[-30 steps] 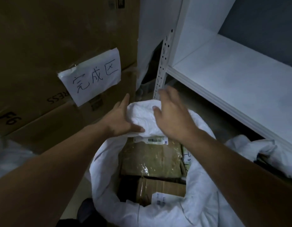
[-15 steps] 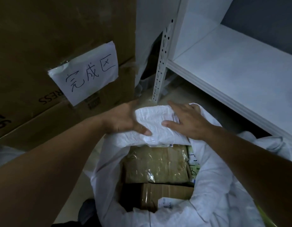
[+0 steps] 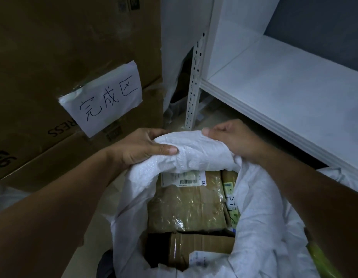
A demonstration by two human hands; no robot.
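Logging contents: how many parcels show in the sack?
3 in the sack: a wrapped parcel in the middle, a taped box nearest the camera, a green-labelled parcel at right. More may be hidden.

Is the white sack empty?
No, the sack holds a wrapped parcel and a cardboard box.

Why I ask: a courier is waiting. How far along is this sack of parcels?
Done: brown tape-wrapped cardboard parcels already sit inside the white woven plastic sack. In hand: left hand and right hand grip its bunched far rim. Left: the mouth is open, untied.
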